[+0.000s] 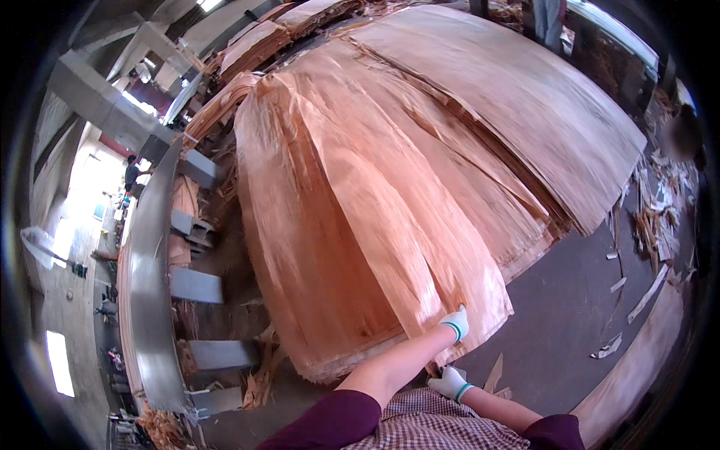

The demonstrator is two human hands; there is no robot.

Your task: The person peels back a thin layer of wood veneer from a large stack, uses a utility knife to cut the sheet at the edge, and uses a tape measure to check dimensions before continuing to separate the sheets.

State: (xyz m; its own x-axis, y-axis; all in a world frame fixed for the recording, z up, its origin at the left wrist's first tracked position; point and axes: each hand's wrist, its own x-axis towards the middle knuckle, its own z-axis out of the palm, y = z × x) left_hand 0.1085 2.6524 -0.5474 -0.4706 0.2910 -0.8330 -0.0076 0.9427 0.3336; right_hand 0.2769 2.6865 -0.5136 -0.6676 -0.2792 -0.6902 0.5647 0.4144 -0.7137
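My left hand (457,324), in a white glove with a green-striped cuff, is at the near end of a thin, pinkish-tan wood veneer sheet (390,217). Its fingers look closed on the sheet, which rises in long folds running away from the hand. Beneath it lies a stack of similar veneer (322,300), its reddish top showing to the left of the fold. Closer to my body, my right hand (450,384), gloved the same way, is closed around a small dark thing just below the sheet's near edge. Most of that thing is hidden by the hand.
Another veneer stack (510,97) lies to the right, past a ragged gap. Metal beams (196,289) and a long metal rail (154,300) run along the left. Torn veneer scraps (656,217) litter the right side. A person (133,174) stands far left, another (549,22) at the back.
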